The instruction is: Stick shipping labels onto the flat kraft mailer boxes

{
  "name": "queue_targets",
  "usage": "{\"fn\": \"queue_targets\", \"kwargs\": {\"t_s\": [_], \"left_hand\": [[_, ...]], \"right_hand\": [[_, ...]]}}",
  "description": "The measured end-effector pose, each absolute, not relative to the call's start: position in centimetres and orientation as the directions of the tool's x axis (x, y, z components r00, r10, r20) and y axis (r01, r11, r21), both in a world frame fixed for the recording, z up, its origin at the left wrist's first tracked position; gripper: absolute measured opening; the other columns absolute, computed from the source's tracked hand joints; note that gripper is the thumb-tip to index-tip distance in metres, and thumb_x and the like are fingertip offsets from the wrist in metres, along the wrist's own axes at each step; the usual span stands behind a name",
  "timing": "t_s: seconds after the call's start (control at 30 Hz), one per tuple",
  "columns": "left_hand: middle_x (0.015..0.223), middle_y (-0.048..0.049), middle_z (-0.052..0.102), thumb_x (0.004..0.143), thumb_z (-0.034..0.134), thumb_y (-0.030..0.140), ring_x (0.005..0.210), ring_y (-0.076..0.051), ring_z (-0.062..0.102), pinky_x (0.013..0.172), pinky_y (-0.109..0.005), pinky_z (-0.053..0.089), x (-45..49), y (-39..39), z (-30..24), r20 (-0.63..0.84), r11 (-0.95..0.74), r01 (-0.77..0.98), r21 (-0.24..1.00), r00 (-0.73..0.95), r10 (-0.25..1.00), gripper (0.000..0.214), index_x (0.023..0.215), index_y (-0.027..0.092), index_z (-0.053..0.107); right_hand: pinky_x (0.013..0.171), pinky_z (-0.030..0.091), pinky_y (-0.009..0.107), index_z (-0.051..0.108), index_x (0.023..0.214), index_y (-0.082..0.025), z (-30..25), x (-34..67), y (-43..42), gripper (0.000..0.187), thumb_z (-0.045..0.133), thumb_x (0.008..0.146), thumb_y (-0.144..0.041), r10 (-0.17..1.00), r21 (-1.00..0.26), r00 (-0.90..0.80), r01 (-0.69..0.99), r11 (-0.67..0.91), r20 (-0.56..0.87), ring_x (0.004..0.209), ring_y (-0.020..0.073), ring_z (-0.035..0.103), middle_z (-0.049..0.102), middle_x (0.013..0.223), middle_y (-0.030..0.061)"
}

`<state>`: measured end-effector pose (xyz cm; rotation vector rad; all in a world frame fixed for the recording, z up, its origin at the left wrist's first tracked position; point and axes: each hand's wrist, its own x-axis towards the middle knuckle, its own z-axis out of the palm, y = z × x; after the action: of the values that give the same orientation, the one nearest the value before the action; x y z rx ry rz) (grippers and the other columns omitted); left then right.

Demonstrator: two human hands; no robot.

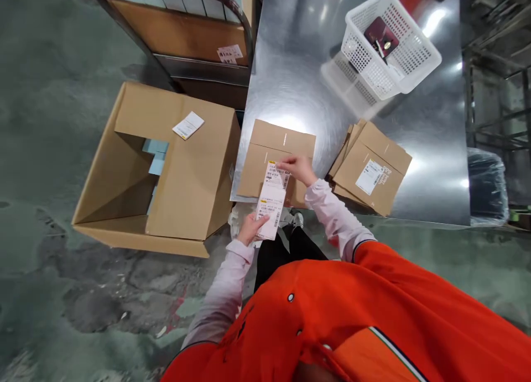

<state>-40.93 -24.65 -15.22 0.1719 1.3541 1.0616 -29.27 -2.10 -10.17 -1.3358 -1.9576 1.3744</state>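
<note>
My left hand (pixel 249 228) grips the lower end of a white strip of printed shipping labels (pixel 271 197). At the strip's upper end, my right hand (pixel 296 168) pinches the top label near its right corner. Beneath the labels lies a flat, folded cardboard box (pixel 259 144) at the near left corner of the metal table. Right of my right forearm sits a stack of flattened cardboard boxes (pixel 373 169), the top one bearing a white label (pixel 369 176).
A white plastic basket (pixel 418 75) with a dark red item (pixel 381 37) stands on the metal table (pixel 290 56). To the left, a large open carton (pixel 191 177) holds light blue boxes (pixel 157 163). A loaded cart (pixel 178 31) stands behind it. A plastic-lined bin (pixel 487 186) is at right.
</note>
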Motion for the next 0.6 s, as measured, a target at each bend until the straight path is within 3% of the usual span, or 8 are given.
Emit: {"fn": "queue_targets", "kwargs": {"t_s": [0.1, 0.23, 0.33, 0.4, 0.5, 0.53, 0.6], "left_hand": [[0.088, -0.0137, 0.074, 0.043, 0.089, 0.047, 0.078, -0.027, 0.07, 0.076, -0.04, 0.054, -41.1, -26.1, -16.9, -0.745, 0.572, -0.555, 0.604, -0.137, 0.653, 0.06, 0.088, 0.012, 0.07], [0.091, -0.0146, 0.074, 0.041, 0.09, 0.047, 0.082, -0.028, 0.07, 0.08, -0.041, 0.055, -40.9, -26.4, -18.6, -0.769, 0.596, -0.55, 0.585, -0.142, 0.624, 0.062, 0.088, 0.012, 0.07], [0.088, -0.0143, 0.075, 0.039, 0.091, 0.044, 0.081, -0.028, 0.07, 0.081, -0.041, 0.055, -40.8, -28.2, -19.0, -0.789, 0.631, -0.526, 0.57, -0.139, 0.598, 0.058, 0.083, 0.013, 0.07], [0.083, -0.0129, 0.075, 0.038, 0.091, 0.043, 0.076, -0.028, 0.07, 0.079, -0.042, 0.056, -40.7, -30.4, -18.6, -0.809, 0.668, -0.503, 0.548, -0.117, 0.576, 0.054, 0.078, 0.014, 0.071], [0.074, -0.0108, 0.074, 0.037, 0.09, 0.046, 0.068, -0.027, 0.069, 0.072, -0.042, 0.056, -41.3, -33.3, -16.8, -0.837, 0.726, -0.458, 0.513, -0.079, 0.542, 0.05, 0.072, 0.015, 0.071], [0.074, -0.0107, 0.074, 0.038, 0.089, 0.048, 0.067, -0.027, 0.068, 0.07, -0.041, 0.056, -41.7, -33.6, -16.1, -0.839, 0.734, -0.443, 0.514, -0.081, 0.539, 0.051, 0.072, 0.015, 0.071], [0.077, -0.0115, 0.074, 0.042, 0.087, 0.053, 0.068, -0.026, 0.068, 0.069, -0.038, 0.055, -43.0, -32.6, -14.6, -0.815, 0.717, -0.41, 0.564, -0.134, 0.564, 0.056, 0.078, 0.012, 0.072]], "right_hand": [[0.066, 0.046, 0.028, 0.074, 0.073, -0.014, -12.1, -30.1, -0.6, 0.025, 0.075, 0.074, -0.039, 0.882, -0.801, -0.429, 0.589, 0.109, -0.196, 0.066, 0.0149, 0.058, 0.068, 0.072, 0.0049], [0.096, 0.044, 0.039, 0.075, 0.085, -0.015, -14.5, -30.6, -0.6, 0.02, 0.073, 0.078, -0.034, 0.942, -0.642, -0.331, 0.733, 0.226, -0.047, 0.107, 0.0235, 0.056, 0.063, 0.111, 0.0102], [0.106, 0.034, 0.049, 0.061, 0.126, -0.014, -14.9, -31.0, -1.1, 0.052, 0.069, 0.081, -0.04, 0.971, -0.49, -0.24, 0.846, 0.211, 0.002, 0.127, 0.031, 0.043, 0.047, 0.137, 0.0182], [0.112, 0.025, 0.053, 0.042, 0.143, -0.011, -14.8, -31.6, -1.5, 0.074, 0.069, 0.081, -0.043, 0.916, -0.39, -0.402, 0.841, 0.374, 0.01, 0.137, 0.0344, 0.032, 0.035, 0.148, 0.0219], [0.118, 0.008, 0.054, 0.036, 0.147, -0.012, -15.0, -32.7, -2.3, 0.079, 0.061, 0.084, -0.053, 0.594, -0.334, -0.803, 0.571, 0.75, -0.04, 0.146, 0.0329, 0.015, 0.026, 0.156, 0.0169], [0.118, 0.004, 0.055, 0.034, 0.148, -0.012, -15.3, -33.0, -2.9, 0.078, 0.056, 0.086, -0.055, 0.556, -0.329, -0.83, 0.539, 0.776, -0.049, 0.147, 0.0329, 0.012, 0.023, 0.157, 0.0165], [0.116, -0.001, 0.058, 0.03, 0.149, -0.007, -15.8, -32.7, -4.4, 0.078, 0.048, 0.09, -0.055, 0.646, -0.304, -0.762, 0.625, 0.719, -0.041, 0.147, 0.0354, 0.008, 0.019, 0.157, 0.0205]]}}
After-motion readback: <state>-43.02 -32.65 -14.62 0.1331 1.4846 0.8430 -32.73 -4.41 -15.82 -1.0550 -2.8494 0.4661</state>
